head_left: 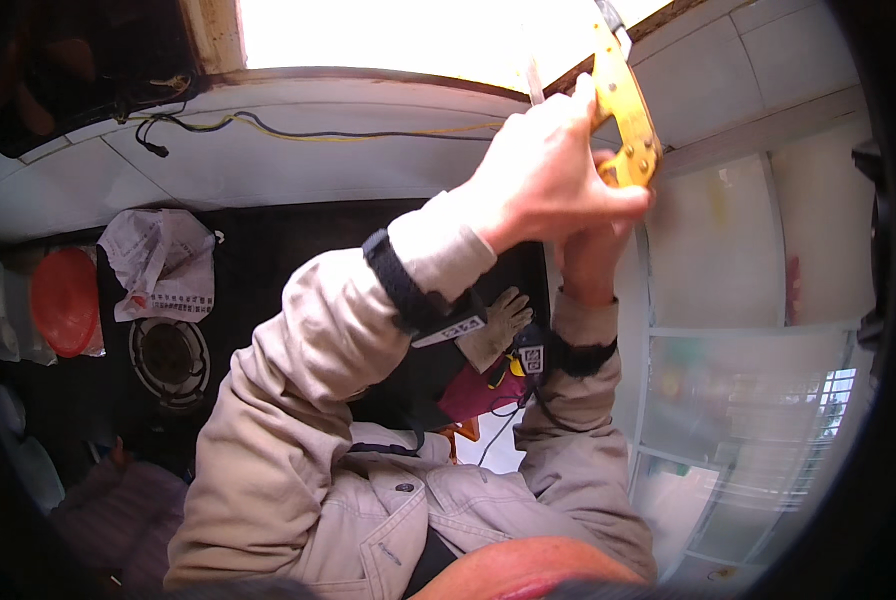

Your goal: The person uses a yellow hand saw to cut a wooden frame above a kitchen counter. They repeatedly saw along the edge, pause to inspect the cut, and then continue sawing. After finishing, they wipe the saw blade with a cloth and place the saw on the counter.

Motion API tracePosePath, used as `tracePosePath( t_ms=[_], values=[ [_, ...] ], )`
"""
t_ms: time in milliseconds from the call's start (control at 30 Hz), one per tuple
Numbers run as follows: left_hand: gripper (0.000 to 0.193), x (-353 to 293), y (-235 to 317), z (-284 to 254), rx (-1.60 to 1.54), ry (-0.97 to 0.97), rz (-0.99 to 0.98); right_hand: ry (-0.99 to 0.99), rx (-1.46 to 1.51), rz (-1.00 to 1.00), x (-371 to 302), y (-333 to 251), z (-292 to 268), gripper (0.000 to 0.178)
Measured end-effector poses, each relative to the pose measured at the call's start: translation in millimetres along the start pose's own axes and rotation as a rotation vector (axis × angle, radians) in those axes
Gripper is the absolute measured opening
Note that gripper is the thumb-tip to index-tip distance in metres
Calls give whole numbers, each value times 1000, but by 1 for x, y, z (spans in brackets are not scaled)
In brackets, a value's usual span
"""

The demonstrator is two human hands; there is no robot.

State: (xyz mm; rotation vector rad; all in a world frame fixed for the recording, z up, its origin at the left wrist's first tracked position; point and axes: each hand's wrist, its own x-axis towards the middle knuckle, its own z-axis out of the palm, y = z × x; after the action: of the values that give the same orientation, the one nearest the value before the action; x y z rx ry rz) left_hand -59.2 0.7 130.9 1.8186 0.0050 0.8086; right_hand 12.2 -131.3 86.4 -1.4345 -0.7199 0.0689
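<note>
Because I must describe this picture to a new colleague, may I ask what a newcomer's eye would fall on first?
Probably the long yellow metal tool at upper right, held in the person's raised left hand, with the right hand partly hidden behind it. The glaring white opening along the top also stands out, as does the round red-orange object at far left.

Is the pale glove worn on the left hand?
No, the left hand is bare at the yellow tool, while the pale glove lies separately, lower in the picture.
</note>
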Motion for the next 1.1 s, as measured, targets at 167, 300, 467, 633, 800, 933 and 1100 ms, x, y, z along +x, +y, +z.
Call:
tracePosePath(
  t_ms=[167,300,467,633,800,933,1100],
  values=[
    [71,6,3,-3,-88,-7,-31,-12,-145,-104,5,-1,4,24],
    [74,5,4,1,9,43,43,115,143,108,3,-9,7,24],
    [90,11,-5,4,-11,13,57,-79,-49,84,6,-11,2,33],
    [96,9,-6,7,45,-15,26,-55,16,128,4,-6,-5,36],
    [88,12,-7,4,-58,-18,22,7,-25,23,9,-5,2,27],
    [86,11,-10,5,46,66,64,50,54,90,9,-10,8,27],
    [75,11,-6,3,-85,93,112,17,95,47,8,-14,14,25]
  ],
)
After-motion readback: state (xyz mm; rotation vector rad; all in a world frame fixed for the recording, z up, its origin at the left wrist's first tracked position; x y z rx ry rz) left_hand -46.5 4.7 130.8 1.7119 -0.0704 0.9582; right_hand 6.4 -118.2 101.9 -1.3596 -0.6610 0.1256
